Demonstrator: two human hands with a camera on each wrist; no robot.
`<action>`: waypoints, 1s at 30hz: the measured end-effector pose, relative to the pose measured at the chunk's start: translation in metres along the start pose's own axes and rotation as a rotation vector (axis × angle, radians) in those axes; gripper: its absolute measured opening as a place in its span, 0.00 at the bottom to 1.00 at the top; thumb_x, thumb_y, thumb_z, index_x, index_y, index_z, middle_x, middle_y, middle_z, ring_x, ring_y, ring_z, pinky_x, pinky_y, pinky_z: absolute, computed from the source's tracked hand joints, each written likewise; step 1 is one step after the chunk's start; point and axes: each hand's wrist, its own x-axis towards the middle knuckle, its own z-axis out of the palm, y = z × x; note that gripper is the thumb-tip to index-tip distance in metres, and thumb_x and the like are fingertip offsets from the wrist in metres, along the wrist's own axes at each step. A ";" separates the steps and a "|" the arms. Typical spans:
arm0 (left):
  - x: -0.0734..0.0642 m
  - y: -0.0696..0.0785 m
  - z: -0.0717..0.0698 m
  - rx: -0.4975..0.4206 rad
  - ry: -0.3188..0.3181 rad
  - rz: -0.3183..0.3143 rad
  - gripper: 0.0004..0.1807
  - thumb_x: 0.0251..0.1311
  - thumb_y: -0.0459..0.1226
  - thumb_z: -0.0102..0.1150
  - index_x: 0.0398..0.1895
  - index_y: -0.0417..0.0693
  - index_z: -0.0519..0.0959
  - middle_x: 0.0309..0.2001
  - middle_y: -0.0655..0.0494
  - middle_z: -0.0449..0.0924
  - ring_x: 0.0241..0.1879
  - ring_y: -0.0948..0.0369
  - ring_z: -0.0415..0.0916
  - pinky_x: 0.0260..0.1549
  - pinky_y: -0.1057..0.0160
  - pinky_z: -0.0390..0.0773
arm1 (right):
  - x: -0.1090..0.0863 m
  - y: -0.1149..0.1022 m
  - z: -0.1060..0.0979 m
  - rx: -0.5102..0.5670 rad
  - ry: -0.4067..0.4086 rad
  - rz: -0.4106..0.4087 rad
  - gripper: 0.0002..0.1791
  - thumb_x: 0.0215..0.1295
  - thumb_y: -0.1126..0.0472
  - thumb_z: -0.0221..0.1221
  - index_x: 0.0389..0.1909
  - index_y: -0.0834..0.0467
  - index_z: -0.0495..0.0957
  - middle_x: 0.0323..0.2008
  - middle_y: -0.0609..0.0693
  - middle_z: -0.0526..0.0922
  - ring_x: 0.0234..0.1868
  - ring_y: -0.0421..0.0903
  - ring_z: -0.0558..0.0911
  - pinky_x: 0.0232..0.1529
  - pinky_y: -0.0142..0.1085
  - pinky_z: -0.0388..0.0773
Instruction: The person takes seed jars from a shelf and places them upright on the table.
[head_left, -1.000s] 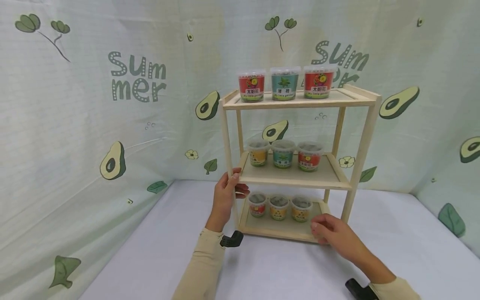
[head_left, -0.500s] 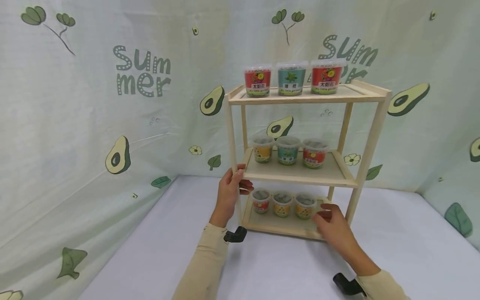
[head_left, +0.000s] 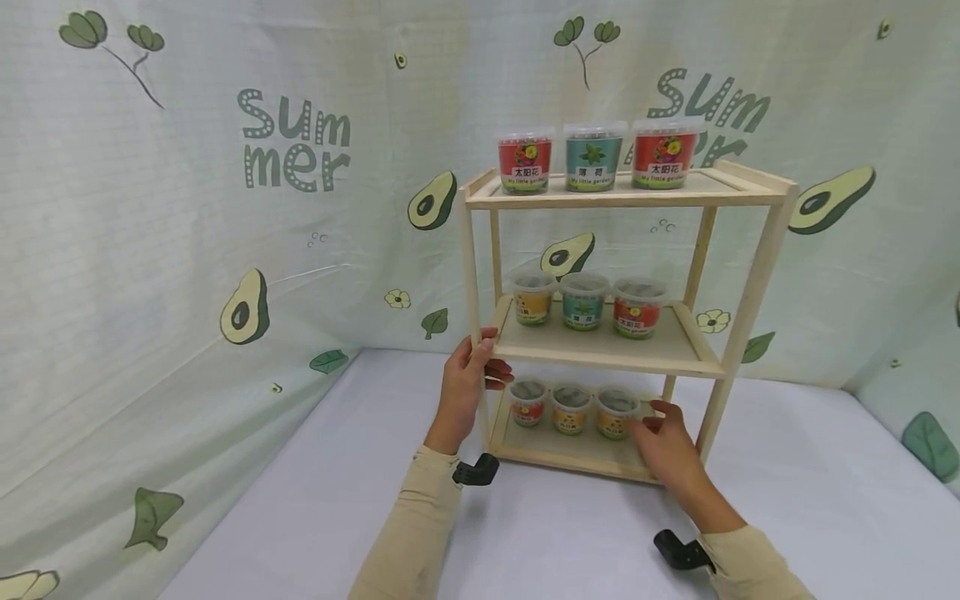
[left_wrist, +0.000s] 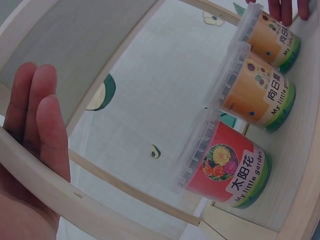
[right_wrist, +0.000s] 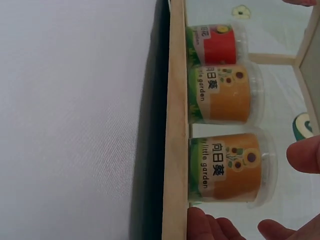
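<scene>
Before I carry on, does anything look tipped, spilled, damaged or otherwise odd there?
Nothing stands out: the top cups, middle cups and bottom cups all stand upright in rows of three on the rack, with no spill or break visible. Fine cracks would be too small to tell.

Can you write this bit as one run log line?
left hand: holds left front post of rack | right hand: beside rightmost bottom-tier orange cup, contact unclear | three cups on each tier

Red, teal and orange tubs point(head_left: 582, 310); pale avocado-print cloth point(head_left: 300, 225)
</scene>
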 end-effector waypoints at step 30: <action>0.000 0.002 -0.006 0.013 -0.041 -0.015 0.23 0.75 0.49 0.53 0.63 0.44 0.75 0.30 0.47 0.82 0.29 0.55 0.84 0.30 0.60 0.83 | 0.015 0.013 0.003 -0.007 -0.075 -0.044 0.53 0.72 0.36 0.53 0.79 0.66 0.39 0.67 0.75 0.63 0.69 0.68 0.65 0.66 0.59 0.63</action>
